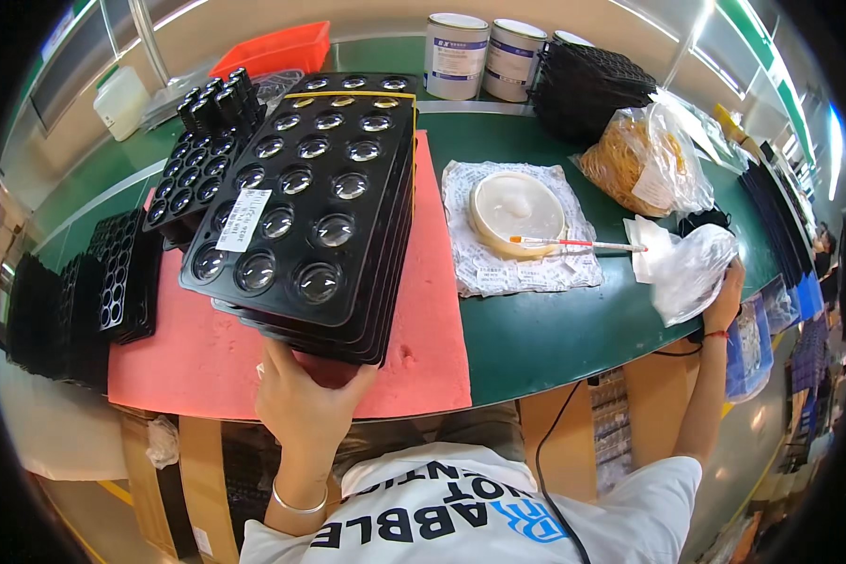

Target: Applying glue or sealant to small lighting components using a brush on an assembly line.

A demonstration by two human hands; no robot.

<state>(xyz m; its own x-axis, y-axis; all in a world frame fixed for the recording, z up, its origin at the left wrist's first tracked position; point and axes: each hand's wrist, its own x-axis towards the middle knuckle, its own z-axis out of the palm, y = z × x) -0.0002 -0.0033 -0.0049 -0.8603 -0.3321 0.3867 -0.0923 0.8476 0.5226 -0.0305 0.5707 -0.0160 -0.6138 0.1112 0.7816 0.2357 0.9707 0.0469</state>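
On the green tabletop (pixel 536 329) a round cream dish (pixel 517 209) sits on a printed sheet, with a thin brush (pixel 573 243) laid across its rim. Two white metal cans (pixel 484 56) stand at the back beside a red plastic bin (pixel 277 49). A clear bag of tan rubber bands (pixel 634 160) lies right of the dish.

Glossy black trays (pixel 310 216) are showing just beyond the left hand's fingers (pixel 282 362), lying on a salmon-pink mat (pixel 432 310) over a green table (pixel 555 329). A clear whitish bag (pixel 691 268) is gleaming under the right hand's fingers (pixel 731 282), with a white-and-orange brush (pixel 573 243) lying beside it.
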